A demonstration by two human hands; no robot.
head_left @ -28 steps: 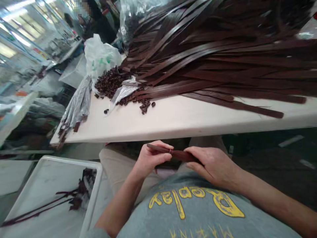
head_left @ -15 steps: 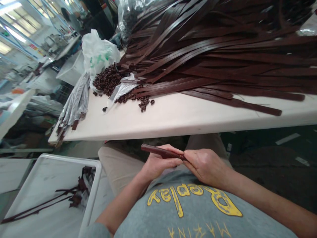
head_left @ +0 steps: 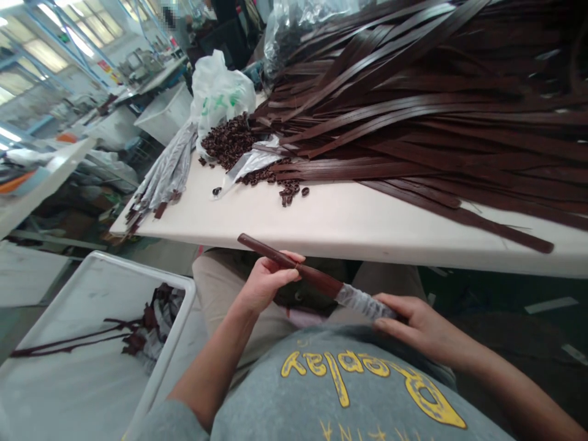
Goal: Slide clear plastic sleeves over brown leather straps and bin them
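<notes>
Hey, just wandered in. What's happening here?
Someone is holding a dark brown strap over their lap. The left hand pinches it partway along, while the right hand holds the end covered in crinkled plastic. On the white table ahead lie a big pile of brown straps and a heap of small dark loops.

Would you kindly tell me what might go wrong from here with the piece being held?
The right hand holds the end covered in plastic wrap, which might slide or tear under a tug.

The brown strap is held above the lap rather than over the table, so it could drop if the left hand loosened.

The loose straps overlap on the table and might tangle if one were pulled.
</notes>
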